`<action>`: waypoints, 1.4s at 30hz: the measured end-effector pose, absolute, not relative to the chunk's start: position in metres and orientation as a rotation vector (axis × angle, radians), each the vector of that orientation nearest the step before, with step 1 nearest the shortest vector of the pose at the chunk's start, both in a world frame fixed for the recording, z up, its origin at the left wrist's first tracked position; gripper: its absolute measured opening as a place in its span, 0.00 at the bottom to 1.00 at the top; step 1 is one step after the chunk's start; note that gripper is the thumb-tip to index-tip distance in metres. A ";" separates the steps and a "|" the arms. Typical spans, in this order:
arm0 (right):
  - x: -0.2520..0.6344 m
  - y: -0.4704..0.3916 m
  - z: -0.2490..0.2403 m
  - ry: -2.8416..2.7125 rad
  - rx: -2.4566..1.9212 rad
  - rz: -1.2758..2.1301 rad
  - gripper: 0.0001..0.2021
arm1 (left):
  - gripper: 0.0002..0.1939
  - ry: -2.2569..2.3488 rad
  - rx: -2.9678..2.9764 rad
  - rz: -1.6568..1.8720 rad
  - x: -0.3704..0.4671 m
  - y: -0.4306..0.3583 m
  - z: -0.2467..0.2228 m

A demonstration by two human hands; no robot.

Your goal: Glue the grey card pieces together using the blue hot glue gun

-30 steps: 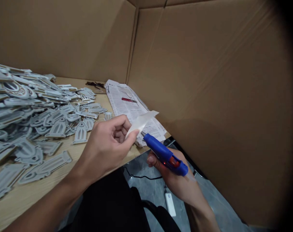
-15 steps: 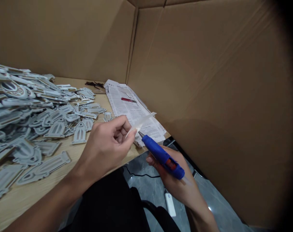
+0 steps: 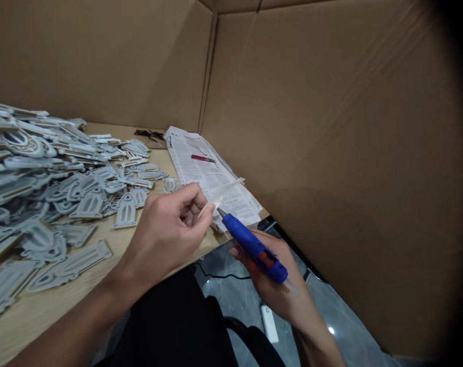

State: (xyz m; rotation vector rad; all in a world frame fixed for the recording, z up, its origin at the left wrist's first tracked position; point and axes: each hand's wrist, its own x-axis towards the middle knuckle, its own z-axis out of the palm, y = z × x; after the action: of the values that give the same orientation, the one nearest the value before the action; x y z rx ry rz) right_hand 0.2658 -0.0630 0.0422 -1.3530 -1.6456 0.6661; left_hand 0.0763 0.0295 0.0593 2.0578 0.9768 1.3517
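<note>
Between thumb and fingers, my left hand pinches a thin whitish strip whose free end points up and to the right. My right hand is wrapped round a blue hot glue gun, with a clear glue stick poking out of its rear. The gun's metal nozzle is at the strip, close by my left thumb; whether it touches cannot be made out. Left of my hands lies a big heap of flat grey-white pointed pieces, some with brown edges.
Newspaper sheets carry a red utility knife on the wooden table. Dark cords lie at the back. Cardboard walls stand behind and to the right. A white power strip and a black cable are on the floor below.
The glue gun and my right hand have shifted slightly up and left along the strip. My left hand stays almost still with its pinch unchanged.
</note>
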 end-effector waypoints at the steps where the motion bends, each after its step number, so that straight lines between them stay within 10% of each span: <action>1: 0.266 -0.063 0.043 -1.660 -1.352 0.652 0.05 | 0.15 0.981 2.061 1.348 0.076 0.030 0.059; 29: 0.264 -0.066 0.053 -1.853 -1.501 0.364 0.08 | 0.14 0.989 2.069 1.263 0.074 0.033 0.057; 42: 0.278 -0.059 0.043 -1.194 -1.014 1.284 0.15 | 0.06 0.973 1.838 1.282 0.075 0.036 0.059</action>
State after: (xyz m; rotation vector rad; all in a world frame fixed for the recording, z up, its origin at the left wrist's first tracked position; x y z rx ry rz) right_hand 0.2782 -0.0592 0.0430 -1.0138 -1.1937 1.2841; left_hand 0.0746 0.0359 0.0590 1.8377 0.9727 1.2820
